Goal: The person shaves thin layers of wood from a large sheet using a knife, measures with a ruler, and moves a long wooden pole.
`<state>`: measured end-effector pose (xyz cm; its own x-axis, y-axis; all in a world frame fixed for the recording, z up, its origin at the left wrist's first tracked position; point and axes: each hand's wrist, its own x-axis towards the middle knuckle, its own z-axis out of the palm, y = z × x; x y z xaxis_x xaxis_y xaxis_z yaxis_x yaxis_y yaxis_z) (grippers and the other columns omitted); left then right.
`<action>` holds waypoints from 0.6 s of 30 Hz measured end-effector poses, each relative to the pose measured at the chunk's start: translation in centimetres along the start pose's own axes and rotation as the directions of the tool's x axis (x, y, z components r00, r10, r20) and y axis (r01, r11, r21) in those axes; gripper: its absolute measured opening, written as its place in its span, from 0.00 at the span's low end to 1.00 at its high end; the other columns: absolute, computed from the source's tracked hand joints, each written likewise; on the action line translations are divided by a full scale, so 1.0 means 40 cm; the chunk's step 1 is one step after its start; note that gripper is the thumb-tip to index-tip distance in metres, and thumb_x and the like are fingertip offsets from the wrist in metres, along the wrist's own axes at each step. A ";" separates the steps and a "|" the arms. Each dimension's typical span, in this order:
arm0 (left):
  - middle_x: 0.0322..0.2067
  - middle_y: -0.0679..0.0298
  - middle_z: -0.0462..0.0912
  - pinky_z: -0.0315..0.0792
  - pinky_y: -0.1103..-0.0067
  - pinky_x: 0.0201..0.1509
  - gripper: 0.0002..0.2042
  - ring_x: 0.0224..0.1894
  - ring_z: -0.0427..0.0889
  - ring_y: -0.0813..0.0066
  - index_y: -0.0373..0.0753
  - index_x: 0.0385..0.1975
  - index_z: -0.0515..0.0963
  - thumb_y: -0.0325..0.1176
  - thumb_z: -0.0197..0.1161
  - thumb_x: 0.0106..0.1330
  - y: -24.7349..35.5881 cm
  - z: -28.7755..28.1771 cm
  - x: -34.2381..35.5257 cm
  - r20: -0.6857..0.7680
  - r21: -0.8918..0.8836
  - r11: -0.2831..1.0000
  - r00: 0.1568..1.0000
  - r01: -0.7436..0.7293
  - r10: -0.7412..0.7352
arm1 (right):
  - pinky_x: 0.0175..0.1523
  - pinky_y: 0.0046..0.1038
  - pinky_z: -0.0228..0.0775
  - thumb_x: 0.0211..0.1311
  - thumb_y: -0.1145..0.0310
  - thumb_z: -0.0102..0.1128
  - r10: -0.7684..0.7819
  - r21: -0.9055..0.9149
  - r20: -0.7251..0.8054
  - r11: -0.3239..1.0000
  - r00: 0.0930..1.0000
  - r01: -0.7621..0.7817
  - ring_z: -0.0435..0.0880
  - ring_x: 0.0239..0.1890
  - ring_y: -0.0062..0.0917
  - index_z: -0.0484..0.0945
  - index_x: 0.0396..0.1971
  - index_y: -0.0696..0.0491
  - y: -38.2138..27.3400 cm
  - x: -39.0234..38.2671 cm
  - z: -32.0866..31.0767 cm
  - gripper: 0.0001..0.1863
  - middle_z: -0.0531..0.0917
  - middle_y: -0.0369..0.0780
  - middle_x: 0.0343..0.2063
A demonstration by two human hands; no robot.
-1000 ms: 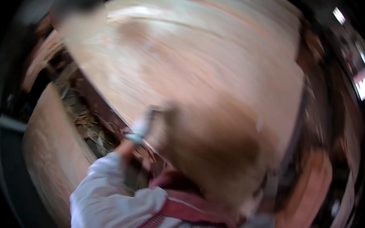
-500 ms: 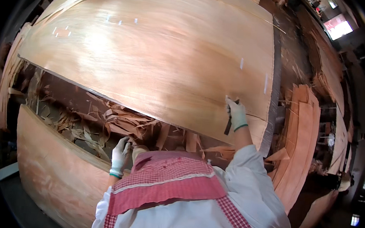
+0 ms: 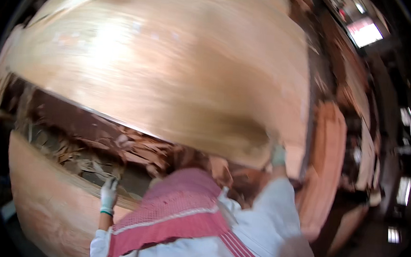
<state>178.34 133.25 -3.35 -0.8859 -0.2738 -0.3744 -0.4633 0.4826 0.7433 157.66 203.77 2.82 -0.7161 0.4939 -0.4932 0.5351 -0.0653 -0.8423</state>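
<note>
A large sheet of pale wood veneer (image 3: 171, 77) covers the table in front of me, blurred by motion. My right hand (image 3: 278, 154), in a white glove with a green cuff, is at the sheet's near right corner. It looks closed on the dark flat blade seen in it half a second ago; the blur hides the tool now. My left hand (image 3: 109, 194), gloved alike, hangs beside the curved edge of a lower veneer stack (image 3: 55, 194). Its fingers are loosely stretched and nothing shows in them.
Torn veneer scraps (image 3: 141, 147) lie in the gap between the large sheet and the lower stack. Long reddish veneer strips (image 3: 326, 162) stand in a pile at the right. A checked red apron (image 3: 175, 208) covers my front.
My right hand has moved nearer and slightly right, toward the sheet's near corner. My left hand has moved left and nearer. The whole view has shifted and blurred.
</note>
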 end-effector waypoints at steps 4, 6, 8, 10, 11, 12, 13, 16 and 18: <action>0.41 0.48 0.83 0.73 0.65 0.51 0.15 0.47 0.80 0.48 0.39 0.48 0.77 0.40 0.57 0.67 -0.040 -0.040 0.104 0.068 0.179 0.977 0.989 0.119 -0.133 | 0.24 0.22 0.67 0.65 0.62 0.60 0.071 0.275 0.085 0.957 0.994 -0.092 0.76 0.25 0.20 0.78 0.39 0.50 0.054 0.015 0.022 0.09 0.80 0.34 0.26; 0.42 0.49 0.82 0.73 0.65 0.52 0.15 0.47 0.80 0.49 0.41 0.49 0.76 0.41 0.55 0.68 -0.017 -0.059 0.172 0.089 0.187 0.979 0.991 0.078 -0.095 | 0.21 0.23 0.65 0.64 0.67 0.57 0.157 -0.083 -0.051 0.983 0.986 -0.161 0.75 0.20 0.20 0.77 0.35 0.52 0.031 0.062 0.088 0.05 0.79 0.35 0.22; 0.43 0.48 0.82 0.73 0.65 0.52 0.16 0.48 0.80 0.48 0.40 0.50 0.76 0.41 0.55 0.68 0.043 -0.114 0.145 -0.006 0.099 0.982 0.987 0.162 -0.162 | 0.22 0.24 0.66 0.64 0.69 0.54 0.134 -0.499 -0.070 0.853 0.988 -0.151 0.75 0.19 0.21 0.76 0.35 0.53 -0.139 0.079 0.248 0.05 0.79 0.36 0.20; 0.45 0.48 0.81 0.72 0.65 0.54 0.17 0.49 0.79 0.48 0.39 0.50 0.75 0.42 0.54 0.68 0.046 -0.161 0.125 -0.028 -0.014 0.967 0.967 0.255 -0.255 | 0.19 0.22 0.62 0.63 0.69 0.52 -0.247 -0.391 -0.066 0.898 0.967 0.202 0.72 0.15 0.20 0.74 0.31 0.51 -0.267 0.061 0.475 0.04 0.77 0.36 0.17; 0.45 0.48 0.81 0.72 0.65 0.54 0.17 0.50 0.78 0.47 0.40 0.50 0.75 0.42 0.54 0.68 0.027 -0.175 0.112 -0.059 0.001 0.972 0.970 0.235 -0.234 | 0.19 0.22 0.62 0.63 0.69 0.52 -0.253 -0.394 -0.008 0.890 0.967 0.230 0.72 0.15 0.20 0.74 0.31 0.51 -0.327 0.043 0.589 0.04 0.77 0.36 0.17; 0.45 0.48 0.81 0.72 0.65 0.54 0.17 0.50 0.78 0.47 0.40 0.50 0.75 0.42 0.53 0.68 0.014 -0.168 0.096 -0.079 0.024 0.978 0.976 0.207 -0.204 | 0.19 0.22 0.61 0.64 0.70 0.52 -0.321 -0.304 0.171 0.882 0.932 0.359 0.72 0.16 0.19 0.74 0.32 0.52 -0.375 0.028 0.680 0.03 0.76 0.35 0.18; 0.46 0.47 0.81 0.71 0.65 0.54 0.17 0.50 0.78 0.47 0.40 0.50 0.76 0.43 0.52 0.68 0.019 -0.194 0.074 -0.080 0.046 0.980 0.979 0.194 -0.190 | 0.18 0.22 0.61 0.65 0.71 0.53 -0.386 -0.191 0.330 0.866 0.862 0.461 0.71 0.16 0.17 0.74 0.33 0.52 -0.410 0.000 0.786 0.02 0.76 0.34 0.19; 0.43 0.46 0.81 0.72 0.64 0.54 0.17 0.48 0.79 0.45 0.38 0.47 0.77 0.43 0.52 0.67 -0.059 -0.254 0.046 -0.129 -0.046 0.939 0.930 0.342 -0.345 | 0.22 0.20 0.63 0.66 0.68 0.55 -0.315 -0.182 0.489 0.875 0.814 0.448 0.71 0.17 0.15 0.74 0.31 0.52 -0.494 -0.150 1.156 0.05 0.76 0.33 0.19; 0.42 0.46 0.82 0.72 0.64 0.54 0.18 0.47 0.79 0.45 0.37 0.45 0.78 0.43 0.52 0.66 -0.155 -0.290 0.058 -0.230 -0.029 0.936 0.909 0.350 -0.347 | 0.21 0.19 0.61 0.65 0.65 0.57 -0.383 -0.063 0.635 0.840 0.670 0.539 0.71 0.17 0.15 0.76 0.32 0.51 -0.495 -0.232 1.384 0.06 0.77 0.31 0.21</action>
<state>179.42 119.96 -2.41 -0.6393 -0.6079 -0.4709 -0.7433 0.3316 0.5811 128.89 152.48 12.03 -0.9699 -0.1948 -0.1460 0.0911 0.2660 -0.9597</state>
